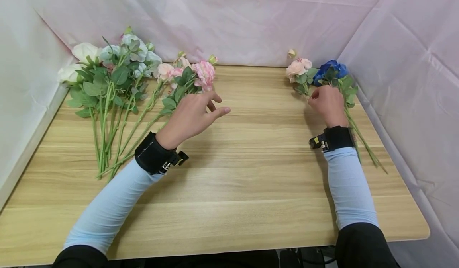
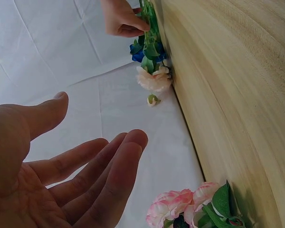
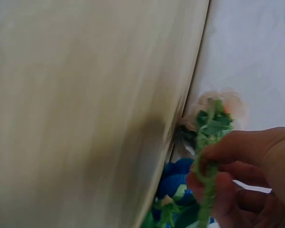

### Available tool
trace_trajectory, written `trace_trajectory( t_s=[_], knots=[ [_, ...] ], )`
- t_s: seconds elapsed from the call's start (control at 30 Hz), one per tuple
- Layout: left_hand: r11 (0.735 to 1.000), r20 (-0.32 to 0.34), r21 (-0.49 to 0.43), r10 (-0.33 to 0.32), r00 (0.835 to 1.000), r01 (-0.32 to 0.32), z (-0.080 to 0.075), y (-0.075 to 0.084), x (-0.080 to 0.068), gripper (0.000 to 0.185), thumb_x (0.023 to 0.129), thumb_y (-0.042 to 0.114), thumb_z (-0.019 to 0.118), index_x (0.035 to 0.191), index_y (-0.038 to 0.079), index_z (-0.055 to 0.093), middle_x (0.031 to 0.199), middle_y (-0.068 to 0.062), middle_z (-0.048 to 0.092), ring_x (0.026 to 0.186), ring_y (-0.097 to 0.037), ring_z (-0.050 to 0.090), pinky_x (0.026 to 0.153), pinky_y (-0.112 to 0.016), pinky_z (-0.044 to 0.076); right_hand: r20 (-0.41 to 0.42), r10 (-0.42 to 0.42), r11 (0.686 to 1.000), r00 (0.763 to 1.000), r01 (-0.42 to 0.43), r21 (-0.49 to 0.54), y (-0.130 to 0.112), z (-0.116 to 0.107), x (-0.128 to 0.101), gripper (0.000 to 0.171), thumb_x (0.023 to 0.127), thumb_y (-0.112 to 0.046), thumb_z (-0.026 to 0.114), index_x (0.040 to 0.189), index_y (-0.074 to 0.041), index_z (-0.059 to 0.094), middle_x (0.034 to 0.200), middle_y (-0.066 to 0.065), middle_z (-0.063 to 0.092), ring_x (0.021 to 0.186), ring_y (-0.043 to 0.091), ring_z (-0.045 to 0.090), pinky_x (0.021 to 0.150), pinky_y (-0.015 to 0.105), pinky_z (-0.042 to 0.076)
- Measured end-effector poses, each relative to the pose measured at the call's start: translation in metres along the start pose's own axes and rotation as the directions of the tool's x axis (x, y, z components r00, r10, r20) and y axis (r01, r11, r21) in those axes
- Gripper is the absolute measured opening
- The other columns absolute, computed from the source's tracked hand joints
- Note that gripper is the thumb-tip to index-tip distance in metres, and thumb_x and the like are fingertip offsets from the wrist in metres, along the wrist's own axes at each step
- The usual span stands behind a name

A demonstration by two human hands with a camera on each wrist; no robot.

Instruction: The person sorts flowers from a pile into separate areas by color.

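My right hand (image 1: 328, 102) pinches the green stem (image 3: 207, 202) of a pale pink artificial flower (image 1: 298, 68) between thumb and fingers, at the right back of the table. Just beside it lies a blue flower (image 1: 331, 71), its stems running toward the table's front right, partly hidden by the hand and wrist. My left hand (image 1: 191, 116) hovers over the table with fingers spread and loosely bent, holding nothing. Beyond its knuckles are pink flowers (image 1: 204, 75), also visible low in the left wrist view.
On the left lies a spread bunch with white flowers (image 1: 86, 52), pale blue flowers (image 1: 134, 49) and several green stems (image 1: 104, 140). White cloth walls (image 1: 251, 25) stand along the back and both sides of the wooden table (image 1: 251, 188).
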State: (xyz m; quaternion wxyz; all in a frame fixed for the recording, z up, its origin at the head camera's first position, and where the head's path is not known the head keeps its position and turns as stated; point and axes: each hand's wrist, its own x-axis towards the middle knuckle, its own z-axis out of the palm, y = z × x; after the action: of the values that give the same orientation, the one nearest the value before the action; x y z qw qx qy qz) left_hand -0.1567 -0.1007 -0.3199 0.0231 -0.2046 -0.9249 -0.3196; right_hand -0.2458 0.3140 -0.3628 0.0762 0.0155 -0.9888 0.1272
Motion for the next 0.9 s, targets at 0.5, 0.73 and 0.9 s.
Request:
trace_trajectory(
  t_s=[0.5, 0.73, 0.9],
  knots=[
    [1.000, 0.012, 0.024, -0.001, 1.000, 0.000, 0.000, 0.001, 0.000, 0.044, 0.099, 0.045, 0.068, 0.124, 0.009, 0.070, 0.096, -0.010, 0.079, 0.087, -0.028, 0.073, 0.077, -0.042, 0.052, 0.136, 0.049, 0.997, 0.989, -0.057, 0.052, 0.007, 0.007, 0.003, 0.021, 0.091, -0.011, 0.067, 0.097, 0.007, 0.077, 0.100, 0.028, 0.074, 0.093, 0.042, 0.065, 0.080, 0.055, 0.052],
    [1.000, 0.016, 0.029, 0.000, 1.000, 0.000, 0.000, -0.001, 0.000, 0.043, 0.100, 0.045, 0.067, 0.124, 0.009, 0.070, 0.097, -0.011, 0.079, 0.086, -0.028, 0.072, 0.076, -0.042, 0.051, 0.180, 0.105, 0.991, 0.978, -0.118, 0.060, 0.004, 0.004, 0.002, 0.027, 0.093, -0.020, 0.072, 0.100, 0.005, 0.076, 0.095, 0.024, 0.074, 0.084, 0.038, 0.066, 0.072, 0.049, 0.051],
    [1.000, 0.011, 0.029, 0.008, 1.000, -0.008, 0.000, -0.002, 0.001, 0.040, 0.100, 0.042, 0.068, 0.122, 0.009, 0.070, 0.096, -0.011, 0.079, 0.084, -0.028, 0.072, 0.074, -0.041, 0.051, 0.149, 0.121, 0.990, 0.981, -0.130, 0.058, -0.006, -0.006, -0.002, 0.029, 0.094, -0.021, 0.069, 0.104, 0.006, 0.074, 0.105, 0.027, 0.071, 0.091, 0.041, 0.063, 0.077, 0.053, 0.050]
  ],
)
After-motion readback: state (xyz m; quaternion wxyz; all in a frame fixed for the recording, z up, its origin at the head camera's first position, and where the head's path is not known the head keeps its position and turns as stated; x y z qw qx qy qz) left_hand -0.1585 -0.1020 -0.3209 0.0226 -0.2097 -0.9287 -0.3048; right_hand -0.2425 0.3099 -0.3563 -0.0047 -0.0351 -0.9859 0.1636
